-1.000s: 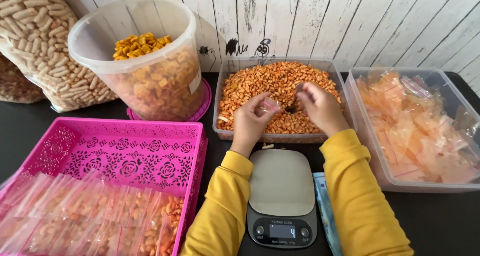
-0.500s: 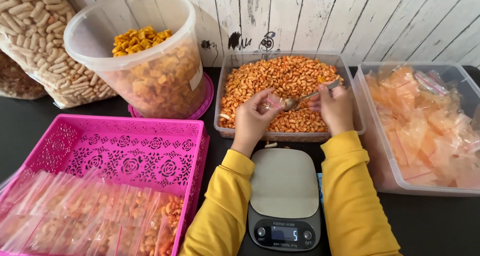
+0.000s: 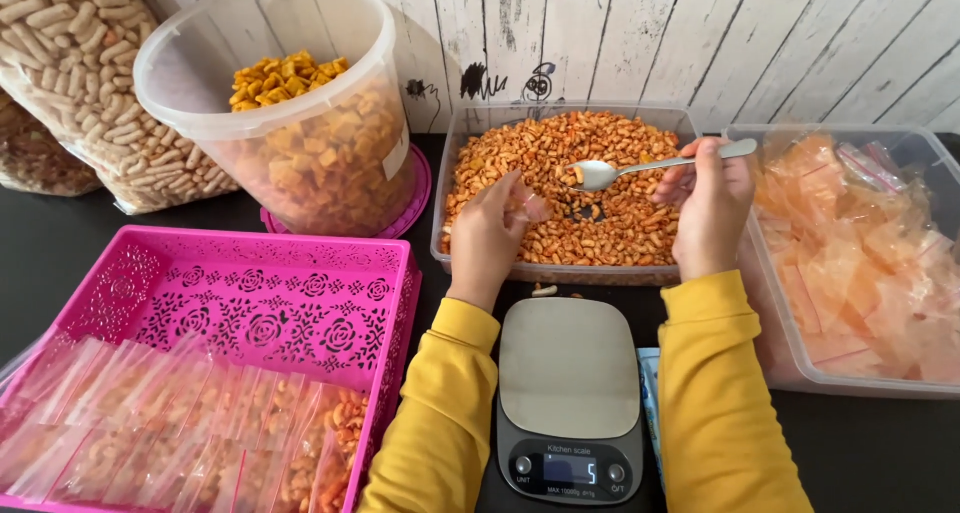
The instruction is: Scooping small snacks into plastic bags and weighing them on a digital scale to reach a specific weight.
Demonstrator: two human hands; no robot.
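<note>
left hand [image 3: 492,235] pinches small clear bag [image 3: 527,205] over snack tub [image 3: 565,188] | right hand [image 3: 712,208] grips spoon [image 3: 640,168], bowl level above tub, just right of bag | risk: narrow bag mouth, pieces may spill back into the tub

A single head-worn view looks steeply down from close above the dark counter [image 3: 880,453], facing the far white plank wall [image 3: 640,33]; the yellow sleeves enter from the near edge.
</note>
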